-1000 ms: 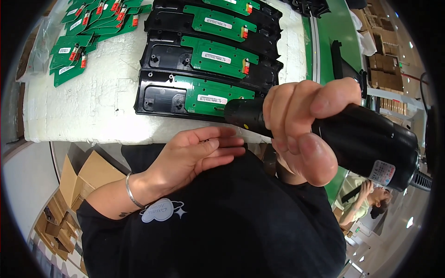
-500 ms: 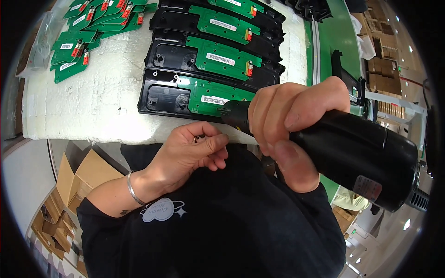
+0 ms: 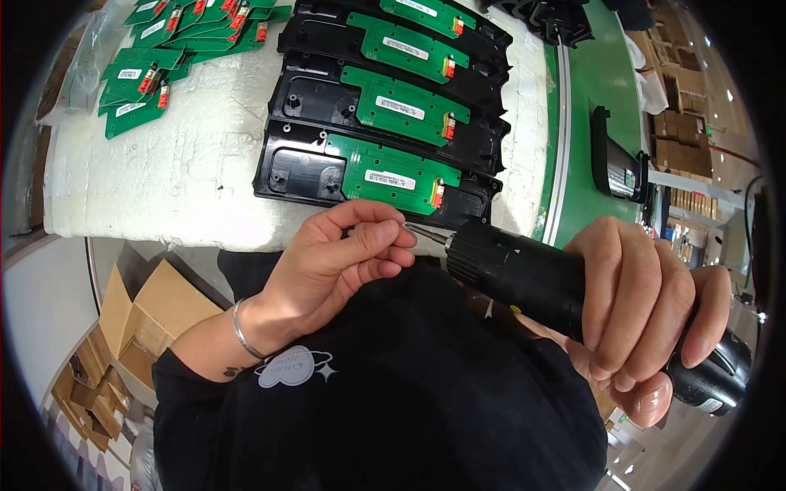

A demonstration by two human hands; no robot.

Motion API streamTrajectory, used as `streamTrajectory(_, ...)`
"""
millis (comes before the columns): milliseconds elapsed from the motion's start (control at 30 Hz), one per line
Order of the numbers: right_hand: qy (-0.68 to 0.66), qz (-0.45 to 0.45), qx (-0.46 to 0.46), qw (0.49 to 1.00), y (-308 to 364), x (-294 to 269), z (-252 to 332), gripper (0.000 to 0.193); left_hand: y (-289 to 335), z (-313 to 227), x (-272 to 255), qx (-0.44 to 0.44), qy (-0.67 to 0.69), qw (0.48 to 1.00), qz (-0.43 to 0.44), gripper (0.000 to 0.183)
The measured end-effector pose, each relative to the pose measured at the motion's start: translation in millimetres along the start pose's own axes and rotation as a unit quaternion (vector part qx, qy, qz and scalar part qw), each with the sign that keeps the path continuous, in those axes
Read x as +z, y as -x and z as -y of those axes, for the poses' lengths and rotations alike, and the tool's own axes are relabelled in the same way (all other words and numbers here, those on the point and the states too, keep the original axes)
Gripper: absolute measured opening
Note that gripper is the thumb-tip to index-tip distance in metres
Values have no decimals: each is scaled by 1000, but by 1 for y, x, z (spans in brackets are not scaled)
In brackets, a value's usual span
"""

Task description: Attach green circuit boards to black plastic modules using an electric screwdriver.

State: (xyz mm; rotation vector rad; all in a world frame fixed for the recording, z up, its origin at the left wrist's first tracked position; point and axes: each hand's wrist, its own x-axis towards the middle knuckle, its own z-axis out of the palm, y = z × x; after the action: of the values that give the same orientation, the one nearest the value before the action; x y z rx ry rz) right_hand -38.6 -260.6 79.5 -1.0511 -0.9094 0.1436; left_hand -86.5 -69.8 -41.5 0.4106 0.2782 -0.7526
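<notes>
My right hand [image 3: 643, 307] is wrapped round a black electric screwdriver [image 3: 520, 274], which lies nearly level and points left. Its thin metal bit [image 3: 430, 235] reaches the fingertips of my left hand [image 3: 348, 250]. That hand is closed in a pinch, and small dark pieces that look like screws [image 3: 350, 232] show between its fingers. Just beyond both hands lies the nearest black plastic housing [image 3: 307, 173], with a green circuit board [image 3: 397, 178] on it. The board carries a white label and a red-and-white part at its right end.
More black housings with green boards [image 3: 401, 106] line up behind the nearest one on a white foam surface [image 3: 188, 180]. Loose boards [image 3: 135, 110] are piled at the far left. A separate black part [image 3: 616, 155] rests on the green table [image 3: 581, 90] at right. An open carton [image 3: 160, 319] stands lower left.
The screwdriver has come off the nearest board, back and to the right, and its bit now meets my left fingertips. My left hand still pinches in about the same place.
</notes>
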Motion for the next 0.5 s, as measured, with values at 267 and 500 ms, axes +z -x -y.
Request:
streamTrajectory(267,-5,-45,-6,999,2,9,-2,27,2,4,-3,-6,14,1000,26,19)
streamTrajectory(500,26,-61,-3,998,1,18,-31,30,9,3,10,-10,64,997,47,35)
